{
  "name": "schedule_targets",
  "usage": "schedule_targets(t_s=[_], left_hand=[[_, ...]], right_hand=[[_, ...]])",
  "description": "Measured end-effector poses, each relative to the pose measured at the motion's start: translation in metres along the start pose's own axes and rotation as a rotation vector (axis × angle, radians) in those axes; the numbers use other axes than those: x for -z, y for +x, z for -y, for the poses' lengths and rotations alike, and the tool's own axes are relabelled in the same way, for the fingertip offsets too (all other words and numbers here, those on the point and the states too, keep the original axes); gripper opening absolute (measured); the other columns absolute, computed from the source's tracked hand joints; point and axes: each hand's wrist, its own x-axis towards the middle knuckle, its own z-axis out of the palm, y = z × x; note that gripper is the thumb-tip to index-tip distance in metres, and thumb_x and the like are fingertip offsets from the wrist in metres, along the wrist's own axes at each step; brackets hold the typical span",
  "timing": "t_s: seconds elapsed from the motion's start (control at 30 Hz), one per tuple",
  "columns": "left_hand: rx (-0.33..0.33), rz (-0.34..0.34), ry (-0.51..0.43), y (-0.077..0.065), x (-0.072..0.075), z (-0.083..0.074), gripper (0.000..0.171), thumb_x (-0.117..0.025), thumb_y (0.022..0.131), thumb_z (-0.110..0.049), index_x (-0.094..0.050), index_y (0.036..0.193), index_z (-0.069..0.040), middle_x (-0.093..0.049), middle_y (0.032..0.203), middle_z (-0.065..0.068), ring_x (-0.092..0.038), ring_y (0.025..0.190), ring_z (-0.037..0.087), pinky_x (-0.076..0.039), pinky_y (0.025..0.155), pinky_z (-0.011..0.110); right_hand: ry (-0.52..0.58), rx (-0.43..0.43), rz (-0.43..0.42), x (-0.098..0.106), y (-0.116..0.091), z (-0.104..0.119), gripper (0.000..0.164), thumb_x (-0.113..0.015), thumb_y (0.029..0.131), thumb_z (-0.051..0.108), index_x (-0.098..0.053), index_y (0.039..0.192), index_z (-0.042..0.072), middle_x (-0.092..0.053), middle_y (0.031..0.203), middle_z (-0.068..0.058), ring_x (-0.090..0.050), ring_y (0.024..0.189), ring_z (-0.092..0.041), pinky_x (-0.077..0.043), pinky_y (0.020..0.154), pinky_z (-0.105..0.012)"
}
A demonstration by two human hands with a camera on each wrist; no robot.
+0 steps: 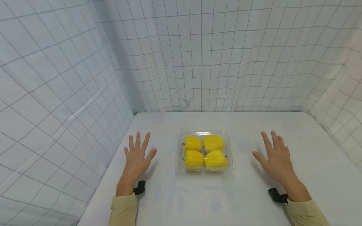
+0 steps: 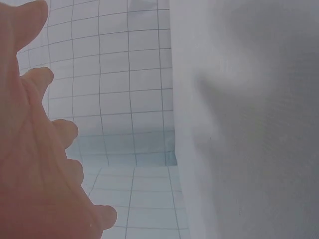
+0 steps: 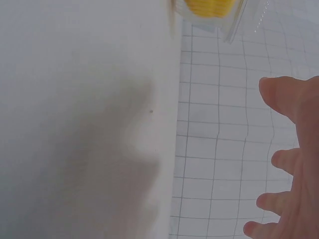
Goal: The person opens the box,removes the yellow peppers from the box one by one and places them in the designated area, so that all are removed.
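Note:
A clear plastic clamshell box [image 1: 178, 157] sits at the middle of the white table, with several yellow bell peppers [image 1: 214, 143] in two rows inside it. Left of the box, my left hand [image 1: 137, 160] hovers over the table with its fingers spread and holds nothing. On the other side my right hand [image 1: 277, 161] is held likewise, fingers apart, above its shadow. Both hands are apart from the box. In the right wrist view a corner of the box with a yellow pepper [image 3: 212, 6] shows at the top, beyond the thumb.
White sheets with a dark grid [image 1: 198, 62] hang behind the table and along both sides. The white table [image 1: 198, 201] ends at a straight far edge close to the back sheet. A black wrist mount [image 1: 278, 196] sits on each wrist, below beige sleeves [image 1: 123, 210].

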Motion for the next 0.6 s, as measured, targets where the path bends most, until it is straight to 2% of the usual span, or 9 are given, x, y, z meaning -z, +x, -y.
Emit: schedule_targets(t_s=[0.1,0.23,0.47,0.6], left_hand=[[-0.022,-0.003,-0.035,0.001,-0.001,-0.005,0.077,-0.049,0.102,-0.054,-0.009,0.164,-0.031,0.009,0.168,0.010,0.019,0.150,0.039,0.000,0.105,0.081],[-0.055,0.010,-0.130,0.002,-0.004,-0.014,0.076,-0.051,0.103,-0.050,-0.009,0.163,-0.031,0.006,0.168,0.008,0.019,0.150,0.035,-0.003,0.106,0.080],[-0.099,0.094,-0.293,0.002,-0.011,-0.028,0.075,-0.051,0.104,-0.045,-0.006,0.163,-0.034,0.007,0.168,0.000,0.016,0.152,0.030,-0.005,0.110,0.076],[-0.119,0.153,-0.391,-0.001,-0.016,-0.036,0.075,-0.052,0.104,-0.042,-0.005,0.162,-0.037,0.006,0.168,-0.005,0.011,0.153,0.028,-0.008,0.112,0.074]], right_hand=[[0.052,0.014,-0.006,-0.002,0.002,0.004,0.088,-0.068,0.095,0.042,-0.019,0.163,0.015,-0.012,0.163,-0.026,-0.013,0.144,-0.057,-0.019,0.099,-0.082],[0.141,0.013,0.016,-0.004,0.003,0.012,0.087,-0.069,0.095,0.038,-0.019,0.163,0.018,-0.011,0.165,-0.022,-0.013,0.146,-0.051,-0.025,0.097,-0.081],[0.287,0.005,0.082,-0.007,0.001,0.029,0.083,-0.067,0.098,0.036,-0.017,0.163,0.026,-0.012,0.167,-0.009,-0.020,0.147,-0.046,-0.029,0.097,-0.079],[0.365,0.015,0.135,-0.011,-0.004,0.040,0.083,-0.068,0.098,0.033,-0.016,0.162,0.036,-0.016,0.167,-0.003,-0.025,0.147,-0.038,-0.036,0.102,-0.069]])
